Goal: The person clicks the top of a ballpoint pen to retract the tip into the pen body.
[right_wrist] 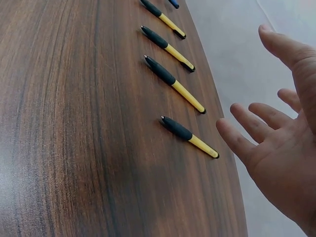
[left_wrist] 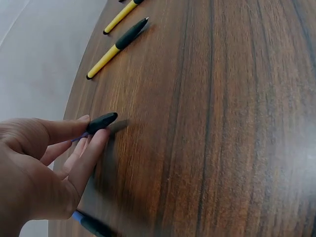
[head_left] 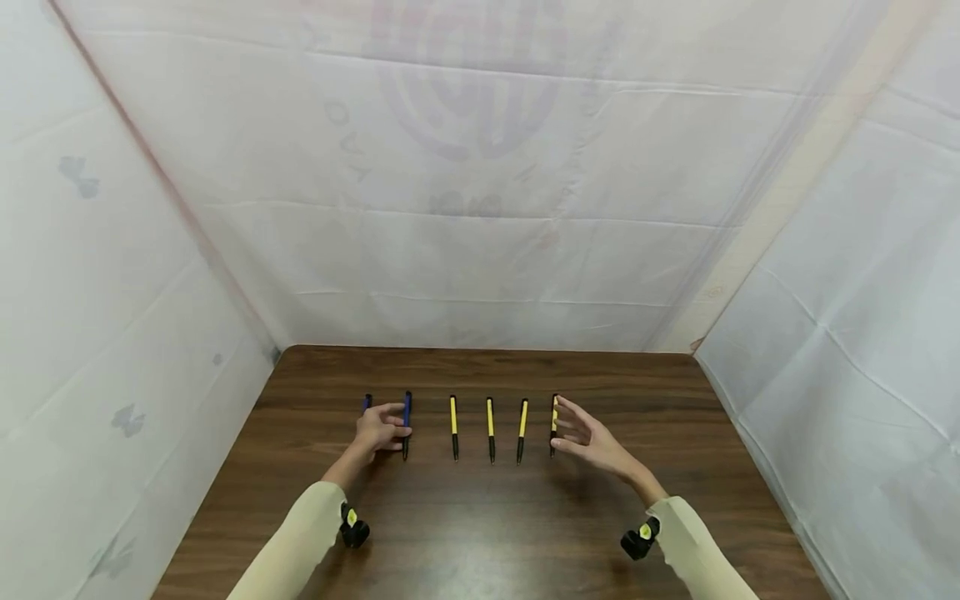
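On a dark wood-grain tabletop, walled in on three sides by creased white sheeting: six pens laid out in a row, points toward the person. Left hand down at the row's left end, thumb and fingertips pinched on the second blue pen, black grip end poking out just past the fingertips and lifted slightly off the wood, shadow thrown beside it. Another blue pen partly hidden behind that hand, a stretch of it also seen beneath the palm in the left wrist view. Right hand held edge-on at the row's right end, fingers straight and spread, gripping nothing, just beside the last yellow pen; whether touching it, not possible to tell. Between the two hands, three more yellow pens, evenly spaced, well apart from either set of fingers. Faint grey lettering and a ringed emblem showing through the back sheet, small grey marks on the left one. Pale long sleeves on both arms, black wrist-mounted cameras with yellow spots at the cuffs. Tabletop running right up to the sheeting at its far edge.
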